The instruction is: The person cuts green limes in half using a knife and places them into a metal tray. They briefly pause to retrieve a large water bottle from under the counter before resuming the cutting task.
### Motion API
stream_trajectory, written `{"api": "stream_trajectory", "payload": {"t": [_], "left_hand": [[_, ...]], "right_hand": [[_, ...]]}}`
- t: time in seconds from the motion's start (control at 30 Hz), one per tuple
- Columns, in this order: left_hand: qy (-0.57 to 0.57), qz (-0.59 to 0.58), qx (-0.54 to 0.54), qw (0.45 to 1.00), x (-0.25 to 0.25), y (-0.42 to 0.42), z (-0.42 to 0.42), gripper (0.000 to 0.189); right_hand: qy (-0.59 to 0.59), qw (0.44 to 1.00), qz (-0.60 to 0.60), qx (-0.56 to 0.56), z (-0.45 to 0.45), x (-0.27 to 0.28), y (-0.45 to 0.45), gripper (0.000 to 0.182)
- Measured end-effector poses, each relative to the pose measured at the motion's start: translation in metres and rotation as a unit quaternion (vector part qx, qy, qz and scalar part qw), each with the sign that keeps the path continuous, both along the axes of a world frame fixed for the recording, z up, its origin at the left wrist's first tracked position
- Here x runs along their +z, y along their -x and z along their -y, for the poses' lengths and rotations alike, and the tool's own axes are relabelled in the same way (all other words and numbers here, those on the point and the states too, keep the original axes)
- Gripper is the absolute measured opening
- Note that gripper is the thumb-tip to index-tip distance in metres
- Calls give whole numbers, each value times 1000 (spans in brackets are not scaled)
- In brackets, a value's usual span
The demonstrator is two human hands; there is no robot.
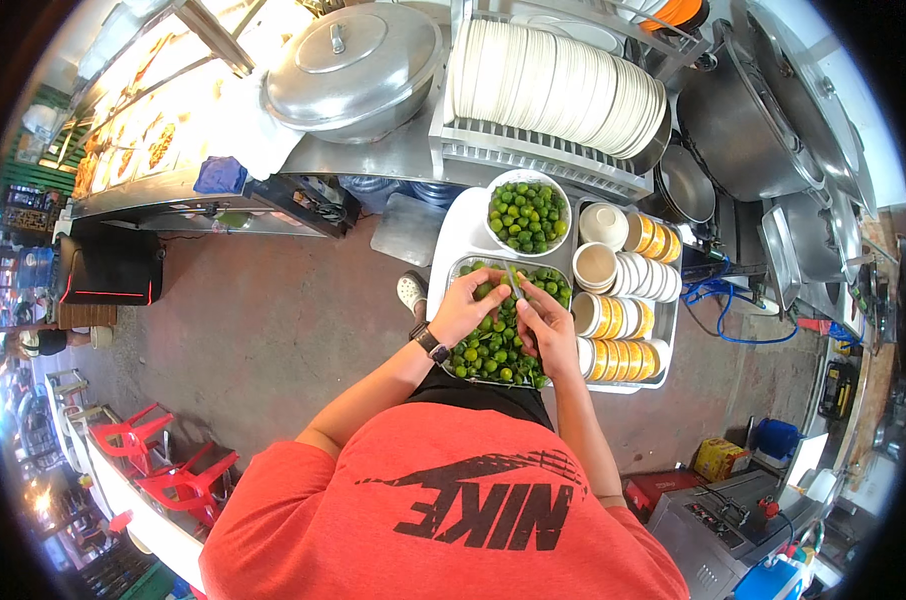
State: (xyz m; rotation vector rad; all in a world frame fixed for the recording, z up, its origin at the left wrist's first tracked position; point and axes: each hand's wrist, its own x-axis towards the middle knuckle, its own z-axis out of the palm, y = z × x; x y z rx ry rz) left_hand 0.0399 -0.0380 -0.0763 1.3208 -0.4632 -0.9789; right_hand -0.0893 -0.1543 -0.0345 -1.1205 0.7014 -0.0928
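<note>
My right hand grips a small knife, its blade pointing away from me. Close beside it, my left hand pinches a small green citrus fruit at the blade, mostly hidden by the fingers. Both hands are above a metal tray heaped with small green citrus fruits, some with stems or leaves. Just beyond the tray stands a white bowl filled with more green citrus fruits.
To the right, a tray carries stacked bowls and cups, several with orange patterns. A rack of white plates and a lidded metal pot stand on the counter ahead. Large pots are at far right, red chairs at lower left.
</note>
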Motion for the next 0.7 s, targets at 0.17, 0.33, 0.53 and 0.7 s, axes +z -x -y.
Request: {"api": "stream_trajectory", "payload": {"t": [0.17, 0.33, 0.53, 0.7], "left_hand": [[-43, -73, 15, 996, -29, -8, 5, 31], [10, -436, -64, 898, -59, -18, -1, 41], [56, -465, -107, 877, -36, -28, -7, 58], [76, -437, -115, 889, -34, -43, -7, 50]], "right_hand": [[-115, 992, -34, -39, 15, -36, -25, 39], [-232, 965, -30, -118, 75, -106, -76, 28], [-377, 910, -8, -172, 153, -150, -132, 17], [-314, 934, 34, -166, 126, -113, -132, 22]]}}
